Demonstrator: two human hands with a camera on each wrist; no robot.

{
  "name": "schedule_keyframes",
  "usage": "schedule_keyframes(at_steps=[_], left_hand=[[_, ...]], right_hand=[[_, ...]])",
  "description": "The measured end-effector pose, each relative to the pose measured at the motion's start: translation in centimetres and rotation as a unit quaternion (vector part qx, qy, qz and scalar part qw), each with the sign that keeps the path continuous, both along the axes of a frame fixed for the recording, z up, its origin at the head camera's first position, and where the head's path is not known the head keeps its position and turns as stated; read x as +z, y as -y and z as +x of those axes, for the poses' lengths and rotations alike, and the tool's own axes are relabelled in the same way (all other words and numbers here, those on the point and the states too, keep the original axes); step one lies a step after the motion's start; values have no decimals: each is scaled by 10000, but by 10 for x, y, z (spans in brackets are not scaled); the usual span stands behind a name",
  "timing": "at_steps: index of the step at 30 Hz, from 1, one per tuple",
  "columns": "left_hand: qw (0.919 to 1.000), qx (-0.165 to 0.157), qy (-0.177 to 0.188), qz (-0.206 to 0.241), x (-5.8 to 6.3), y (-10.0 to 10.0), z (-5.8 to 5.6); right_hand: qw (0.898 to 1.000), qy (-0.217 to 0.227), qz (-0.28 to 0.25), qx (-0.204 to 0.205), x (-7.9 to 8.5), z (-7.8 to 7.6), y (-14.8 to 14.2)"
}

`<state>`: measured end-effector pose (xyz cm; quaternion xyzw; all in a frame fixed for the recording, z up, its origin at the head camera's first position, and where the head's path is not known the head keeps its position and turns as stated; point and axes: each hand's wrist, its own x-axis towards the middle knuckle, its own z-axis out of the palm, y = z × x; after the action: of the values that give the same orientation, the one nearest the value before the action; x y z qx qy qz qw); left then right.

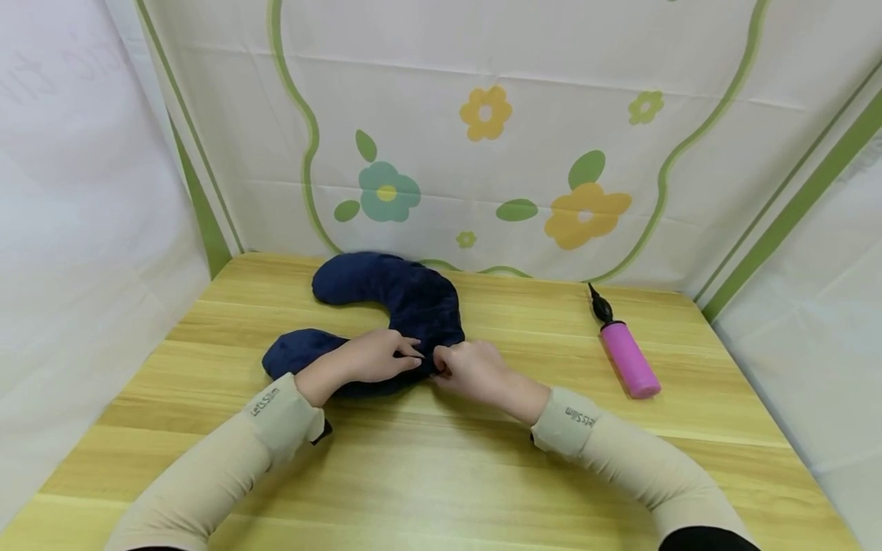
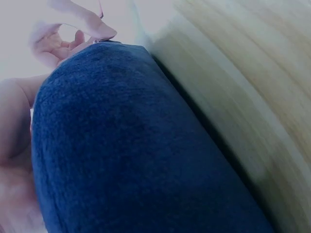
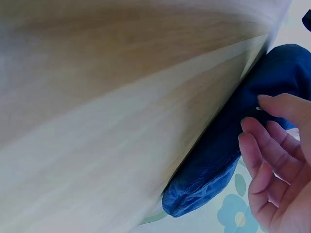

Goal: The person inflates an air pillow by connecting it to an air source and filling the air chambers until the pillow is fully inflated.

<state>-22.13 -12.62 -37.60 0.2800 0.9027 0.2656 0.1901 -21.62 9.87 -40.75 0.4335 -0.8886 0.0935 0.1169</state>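
A navy plush U-shaped neck pillow [image 1: 420, 302] lies on the table, its opening facing left. My left hand [image 1: 375, 356] lies across its near arm and holds it, the fingertips at the near right part of the curve. In the left wrist view the plush pillow [image 2: 121, 131] hides much of that hand's fingers. Just to the right, my right hand [image 1: 475, 371] pinches at the pillow's edge with thumb and curled fingers. A small shiny zipper pull [image 3: 259, 108] shows by its thumb tip in the right wrist view, mostly covered.
A pink hand pump [image 1: 630, 360] with a black nozzle lies on the right side of the wood-grain table [image 1: 441, 474]. Behind the table hangs a white cloth [image 1: 427, 92] printed with flowers and green lines. White cloth walls stand at both sides.
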Motion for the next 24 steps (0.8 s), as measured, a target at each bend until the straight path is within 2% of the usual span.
schedule_keyframes(at_steps=[3, 6, 10, 13, 18, 22, 24], left_hand=[[10000, -10, -35, 25, 1, 1, 0], [9999, -29, -100, 28, 0, 1, 1], [9998, -6, -202, -30, 0, 1, 5], [9981, -39, -564, -263, -1, -1, 10], [9862, -198, -1493, -692, -1, -11, 22], [9750, -269, -2084, -721, -1, -22, 26], [9707, -273, -2273, -733, -2, -26, 26]], right_hand=[[9995, -285, -55, 120, -1, -1, -1], [9995, -271, -27, 151, -1, -1, -1], [9992, 377, -47, 76, 1, -2, -2], [9937, 1112, -154, -49, 5, -3, -4], [9742, 2203, -427, -248, 10, -5, -7], [9471, 3085, -823, -329, 10, -9, -10], [9302, 3513, -1006, -339, 10, -11, -12]])
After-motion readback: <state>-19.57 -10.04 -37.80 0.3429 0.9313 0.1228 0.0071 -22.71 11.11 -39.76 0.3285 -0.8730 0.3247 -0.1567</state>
